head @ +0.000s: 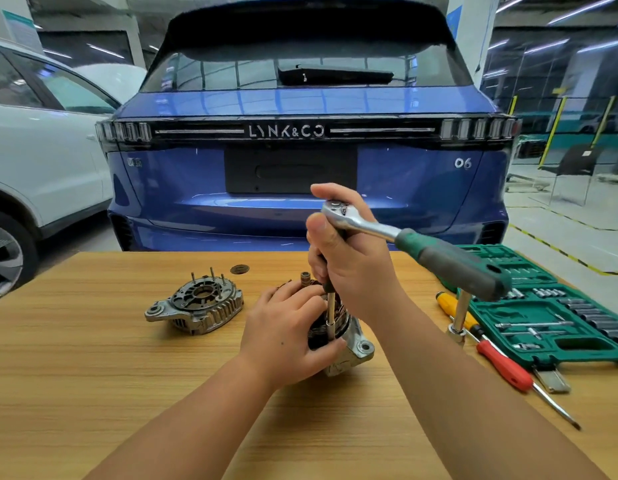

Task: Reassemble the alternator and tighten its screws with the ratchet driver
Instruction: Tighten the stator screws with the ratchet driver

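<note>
Your left hand [286, 336] covers most of the alternator body [349, 341], so its windings barely show. Your right hand [349, 258] hides the ratchet driver [404, 237] where head meets extension bar [331, 311]; the bar's tip is hidden too. The socket case [556, 317] runs off the right edge, its sockets too small to read.

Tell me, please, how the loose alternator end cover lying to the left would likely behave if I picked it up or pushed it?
The end cover looks like cast metal, so probably rigid and heavy for its size. Resting flat, it would likely slide, not roll. Its upright studs could snag fingers.
</note>
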Demonstrator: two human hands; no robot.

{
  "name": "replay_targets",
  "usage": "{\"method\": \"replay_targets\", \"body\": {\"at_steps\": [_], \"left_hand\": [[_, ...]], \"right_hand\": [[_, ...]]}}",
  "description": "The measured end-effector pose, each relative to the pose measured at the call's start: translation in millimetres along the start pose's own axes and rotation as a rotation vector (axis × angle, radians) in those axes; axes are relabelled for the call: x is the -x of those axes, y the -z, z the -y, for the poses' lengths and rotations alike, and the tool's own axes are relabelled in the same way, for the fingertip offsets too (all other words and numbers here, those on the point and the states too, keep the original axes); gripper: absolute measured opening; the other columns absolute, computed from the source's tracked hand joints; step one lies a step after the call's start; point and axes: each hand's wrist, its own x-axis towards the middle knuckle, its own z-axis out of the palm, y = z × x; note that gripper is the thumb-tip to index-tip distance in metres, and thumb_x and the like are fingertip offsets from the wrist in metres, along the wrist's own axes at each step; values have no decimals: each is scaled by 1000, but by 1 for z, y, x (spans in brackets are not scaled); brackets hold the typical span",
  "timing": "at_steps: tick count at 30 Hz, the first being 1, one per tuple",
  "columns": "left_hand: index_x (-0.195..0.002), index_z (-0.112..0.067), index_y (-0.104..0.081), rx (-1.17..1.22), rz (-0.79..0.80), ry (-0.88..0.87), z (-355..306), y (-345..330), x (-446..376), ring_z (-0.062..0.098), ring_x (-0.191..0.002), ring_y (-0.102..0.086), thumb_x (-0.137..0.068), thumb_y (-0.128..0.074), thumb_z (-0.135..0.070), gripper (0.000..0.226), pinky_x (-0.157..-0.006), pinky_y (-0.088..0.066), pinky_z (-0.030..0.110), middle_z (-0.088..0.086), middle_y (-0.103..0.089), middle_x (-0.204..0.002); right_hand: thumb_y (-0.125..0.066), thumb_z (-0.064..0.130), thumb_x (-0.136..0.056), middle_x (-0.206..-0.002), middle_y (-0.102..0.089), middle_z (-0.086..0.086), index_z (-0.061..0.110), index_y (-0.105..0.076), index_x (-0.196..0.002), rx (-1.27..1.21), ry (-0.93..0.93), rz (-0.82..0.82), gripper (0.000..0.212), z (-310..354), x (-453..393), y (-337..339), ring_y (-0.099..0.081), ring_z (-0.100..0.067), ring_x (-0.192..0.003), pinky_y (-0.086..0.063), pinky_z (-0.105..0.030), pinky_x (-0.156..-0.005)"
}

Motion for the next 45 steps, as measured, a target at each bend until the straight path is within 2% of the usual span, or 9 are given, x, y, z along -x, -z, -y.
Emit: {"method": "replay_targets", "body": {"at_steps": [10, 14, 18, 24, 29, 34, 37, 40, 45], "left_hand": [[-104, -33, -63, 5, 131, 31, 0, 10, -6, 24, -133, -50, -83, -51, -73, 47, -108, -39, 50, -12, -60, -138], [-119, -35, -57, -27, 295, 60, 1, 19, -10, 22, -150, -24, -80, -33, -84, 67, -122, -5, 52, -14, -40, -156], [-138, -28, -51, 14, 153, 62, -12, 30, -2, 19, -153, -8, -80, -28, -89, 87, -122, 7, 47, -5, -27, -164], [-122, -46, -43, 652, 67, 253, -73, 56, -10, -1, -104, -57, -85, -46, -73, 46, -88, -50, 32, -18, -63, -116], [-104, -46, -54, 1155, 101, 445, -101, 62, -2, 7, -61, -51, -82, -41, -78, 41, -55, -44, 24, -7, -57, -74], [-93, -41, -60, 1102, 111, 483, -105, 63, 13, 1, -59, -44, -83, -35, -80, 47, -58, -34, 27, -22, -50, -64], [-90, -38, -61, 1129, 162, 506, -101, 61, 29, 3, -57, -41, -85, -36, -80, 49, -56, -34, 27, -16, -47, -62], [-91, -32, -61, 1089, 165, 548, -93, 55, 44, 3, -61, -43, -88, -35, -73, 48, -63, -35, 31, -19, -48, -64], [-90, -39, -58, 962, 206, 517, -80, 48, 58, 0, -70, -49, -95, -37, -65, 34, -72, -40, 35, -19, -55, -75]], "right_hand": [[-62, 40, -95, -62, -49, 1, 36, -58, -117, 17, 52, -82, 23, 27, -18, 4, -45, -16, -46, -40, -36, -46], [-59, 35, -98, -64, -50, 0, 29, -52, -118, 120, 24, -89, 22, 31, -10, 1, -46, -20, -51, -42, -38, -51], [-55, 29, -101, -65, -51, -5, 22, -50, -118, 165, -10, -133, 19, 31, 8, 1, -47, -23, -54, -45, -36, -56], [-53, 35, -102, -68, -54, -4, 20, -50, -111, 108, -11, -279, 18, 49, 19, 2, -52, -22, -57, -49, -34, -56], [-53, 44, -99, -72, -58, 6, 26, -53, -99, 189, -38, -333, 18, 65, 34, 3, -57, -10, -66, -52, -28, -65], [-52, 42, -100, -70, -52, 20, 14, -56, -99, 540, -3, -163, 28, 74, 67, 18, -48, 2, -63, -40, -13, -60], [-55, 42, -100, -72, -58, 17, 17, -59, -114, 641, -166, -13, 29, 84, 79, 31, -52, -2, -64, -44, -18, -59], [-62, 26, -96, -78, -68, 0, 16, -65, -122, 275, -604, 214, 28, 98, 88, 49, -62, -21, -65, -53, -31, -56], [-51, 24, -103, -92, -71, -19, 5, -69, -122, -191, -923, 34, 32, 104, 100, 60, -69, -24, -71, -57, -29, -58]]}}
